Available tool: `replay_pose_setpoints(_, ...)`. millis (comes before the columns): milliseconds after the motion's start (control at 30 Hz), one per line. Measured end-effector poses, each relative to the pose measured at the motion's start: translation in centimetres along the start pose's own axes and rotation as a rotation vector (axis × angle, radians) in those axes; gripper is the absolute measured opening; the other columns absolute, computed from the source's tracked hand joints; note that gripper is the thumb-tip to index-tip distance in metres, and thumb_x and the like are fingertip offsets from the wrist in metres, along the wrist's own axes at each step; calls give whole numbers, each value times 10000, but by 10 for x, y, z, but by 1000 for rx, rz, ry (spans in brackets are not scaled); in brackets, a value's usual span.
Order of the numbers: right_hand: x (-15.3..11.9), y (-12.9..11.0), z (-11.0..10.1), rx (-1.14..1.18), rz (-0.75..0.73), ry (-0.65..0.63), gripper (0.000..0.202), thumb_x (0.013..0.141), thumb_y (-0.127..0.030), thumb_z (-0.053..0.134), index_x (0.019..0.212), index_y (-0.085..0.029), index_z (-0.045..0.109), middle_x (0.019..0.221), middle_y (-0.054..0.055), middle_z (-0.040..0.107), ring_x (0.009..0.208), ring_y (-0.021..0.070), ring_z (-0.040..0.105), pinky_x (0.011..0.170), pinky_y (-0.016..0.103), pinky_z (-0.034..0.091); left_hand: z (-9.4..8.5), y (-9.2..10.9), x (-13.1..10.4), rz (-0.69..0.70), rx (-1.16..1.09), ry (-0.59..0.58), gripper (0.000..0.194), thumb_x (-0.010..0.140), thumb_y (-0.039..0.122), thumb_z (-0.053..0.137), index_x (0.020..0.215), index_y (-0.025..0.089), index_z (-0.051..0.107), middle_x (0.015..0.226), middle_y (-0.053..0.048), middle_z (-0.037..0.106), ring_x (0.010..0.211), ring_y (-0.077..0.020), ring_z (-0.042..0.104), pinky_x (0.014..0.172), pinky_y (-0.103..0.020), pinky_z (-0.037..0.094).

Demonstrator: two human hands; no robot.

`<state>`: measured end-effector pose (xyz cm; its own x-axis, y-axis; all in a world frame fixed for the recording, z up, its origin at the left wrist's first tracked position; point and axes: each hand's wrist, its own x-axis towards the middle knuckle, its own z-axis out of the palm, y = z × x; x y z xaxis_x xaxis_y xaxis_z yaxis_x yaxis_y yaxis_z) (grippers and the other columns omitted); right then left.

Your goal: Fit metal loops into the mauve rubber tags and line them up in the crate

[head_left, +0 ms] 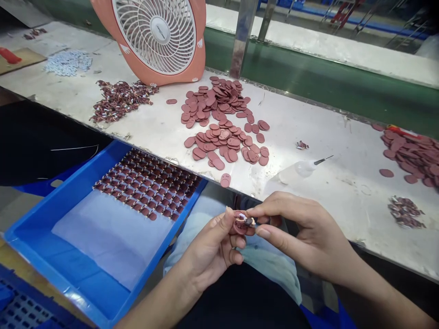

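Note:
Between thumb and fingers, my left hand (214, 244) holds a small maroon oval piece (240, 227) over my lap, just off the table's edge. On it lies a little figure (247, 221) with dark, white and tan parts. My right hand (302, 228) pinches the figure's right side with thumb and index finger. Maroon ovals (219, 103) are heaped on the table beyond my hands, and one oval with small holes (225, 180) lies at the near edge. A blue tray (85, 292) to the left holds rows of assembled maroon pieces (147, 183) on a white sheet.
A coral fan (159, 34) stands at the back of the white table (291, 109). A needle-tipped bottle (305, 168) lies right of centre. Small brown parts (120, 100) are piled left, with pale blue bits (68, 62) beyond. More ovals (411, 153) and small parts (406, 212) sit right.

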<state>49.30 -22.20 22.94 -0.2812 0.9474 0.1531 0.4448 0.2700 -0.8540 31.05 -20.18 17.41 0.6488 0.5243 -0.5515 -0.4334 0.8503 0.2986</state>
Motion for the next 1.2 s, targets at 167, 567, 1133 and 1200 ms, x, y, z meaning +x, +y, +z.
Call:
replay_pose_setpoints(167,5,2,4,4,22,-15,178,922,-196,662,1087,-237,711,849,7,686,727,94,612,632,207,484,-3,3,0,12,-2,-17,398,663,482,852,827,139,736,732,-10,677,505,-57,557,408,-137,516)
replay_pose_setpoints(567,14,1,13,53,16,3,130,914,-170,672,1028,-217,713,824,1,696,717,88,614,624,204,491,-10,8,2,20,-4,-65,479,703,569,785,867,120,745,751,-36,686,523,-72,586,389,-134,520)
replay_pose_setpoints(1133,28,25,76,-609,-528,365,273,812,-58,748,1071,-72,664,747,77,680,644,165,553,575,314,459,-16,9,-9,755,305,343,250,671,331,878,770,204,687,811,-1,694,708,-96,585,683,-202,494)
replay_pose_setpoints(1200,33,25,83,-607,-536,361,261,802,-51,756,1047,-76,669,746,74,681,640,162,545,579,315,458,-19,11,-9,766,300,381,239,703,357,849,758,202,675,820,-9,704,686,-96,579,688,-218,500)
